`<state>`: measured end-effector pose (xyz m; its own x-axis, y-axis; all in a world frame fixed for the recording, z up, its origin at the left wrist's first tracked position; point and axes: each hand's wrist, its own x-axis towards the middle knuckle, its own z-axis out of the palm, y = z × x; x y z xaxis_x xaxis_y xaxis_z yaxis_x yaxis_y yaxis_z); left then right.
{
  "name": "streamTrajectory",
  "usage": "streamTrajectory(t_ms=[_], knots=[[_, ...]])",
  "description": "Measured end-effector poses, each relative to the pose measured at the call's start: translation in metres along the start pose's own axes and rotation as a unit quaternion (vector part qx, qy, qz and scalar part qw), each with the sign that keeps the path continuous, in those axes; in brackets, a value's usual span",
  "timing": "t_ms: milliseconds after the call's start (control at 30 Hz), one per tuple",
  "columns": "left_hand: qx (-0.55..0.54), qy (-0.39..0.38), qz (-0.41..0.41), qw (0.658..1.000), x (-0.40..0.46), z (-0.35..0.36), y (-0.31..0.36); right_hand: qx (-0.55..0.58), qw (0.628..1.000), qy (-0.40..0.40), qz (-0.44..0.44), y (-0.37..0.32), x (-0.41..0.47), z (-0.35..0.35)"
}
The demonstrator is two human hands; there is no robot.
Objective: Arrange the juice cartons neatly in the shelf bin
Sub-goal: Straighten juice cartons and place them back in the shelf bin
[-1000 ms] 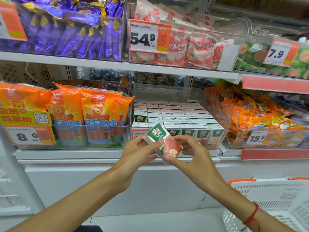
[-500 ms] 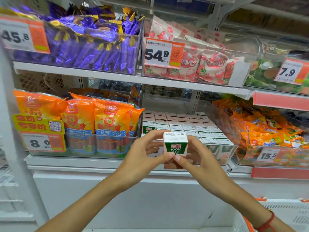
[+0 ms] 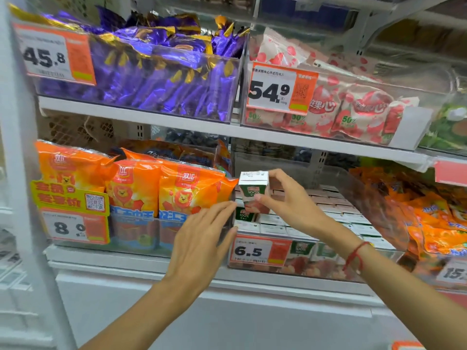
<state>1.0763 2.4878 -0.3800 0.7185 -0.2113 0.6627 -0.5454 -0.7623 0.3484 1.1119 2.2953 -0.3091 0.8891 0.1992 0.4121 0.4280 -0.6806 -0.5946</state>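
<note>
A small white, green and red juice carton [image 3: 253, 192] stands upright in the air over the front left corner of the clear shelf bin [image 3: 379, 263]. My right hand [image 3: 290, 203] pinches it between thumb and fingers. My left hand [image 3: 202, 238] is off the carton, fingers straight, its fingertips against the bin's left wall. Several rows of matching cartons [image 3: 328, 218] fill the bin, tops up. One carton [image 3: 243, 214] at the front left sits with its green face showing, just below the held one.
An orange 6.5 price tag [image 3: 260, 251] hangs on the bin's front. Orange sausage packs [image 3: 161, 188] fill the bin to the left, orange snack bags [image 3: 434, 223] the bin to the right. The upper shelf [image 3: 227, 130] overhangs close above.
The carton rose and moved forward over the bin's front left corner. My left hand let go of it and dropped to the bin's side; only my right hand holds it now.
</note>
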Motion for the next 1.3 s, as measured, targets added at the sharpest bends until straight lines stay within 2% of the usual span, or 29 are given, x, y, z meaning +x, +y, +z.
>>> streamTrajectory(t_ms=[200,300,367,467,533,700,833,933,1033,1200,1300], knots=[[-0.049,-0.002,-0.039,0.998,-0.003,-0.001,-0.006,0.075,0.996,-0.033,-0.025,0.014,-0.001,0.018],[-0.041,-0.004,-0.049,0.998,-0.002,0.0,-0.005,0.083,0.995,-0.047,-0.009,0.022,-0.005,0.025],[-0.034,-0.007,-0.053,0.998,-0.002,0.002,-0.005,0.042,0.997,-0.06,-0.013,0.027,-0.007,0.025],[-0.031,-0.009,-0.062,0.998,-0.002,0.003,-0.005,-0.099,0.992,-0.071,-0.03,0.035,-0.006,0.022],[-0.032,-0.008,-0.066,0.997,-0.002,0.004,-0.006,-0.146,0.984,-0.103,-0.018,0.037,-0.004,0.021],[-0.034,-0.008,-0.071,0.997,-0.002,0.005,-0.006,-0.18,0.97,-0.164,-0.021,0.041,0.003,0.018],[-0.033,-0.003,-0.076,0.997,-0.002,0.006,-0.006,-0.164,0.976,-0.139,-0.02,0.041,0.018,0.015],[-0.03,-0.002,-0.078,0.997,-0.002,0.007,-0.006,-0.197,0.972,-0.128,-0.009,0.043,0.038,0.018],[-0.028,-0.001,-0.077,0.997,-0.002,0.007,-0.005,-0.251,0.951,-0.182,-0.001,0.045,0.058,0.022],[-0.026,0.003,-0.077,0.997,-0.002,0.007,-0.005,-0.277,0.918,-0.281,0.045,0.035,0.083,0.013],[-0.026,0.002,-0.075,0.997,-0.002,0.007,-0.004,-0.293,0.91,-0.289,0.045,0.031,0.091,0.015]])
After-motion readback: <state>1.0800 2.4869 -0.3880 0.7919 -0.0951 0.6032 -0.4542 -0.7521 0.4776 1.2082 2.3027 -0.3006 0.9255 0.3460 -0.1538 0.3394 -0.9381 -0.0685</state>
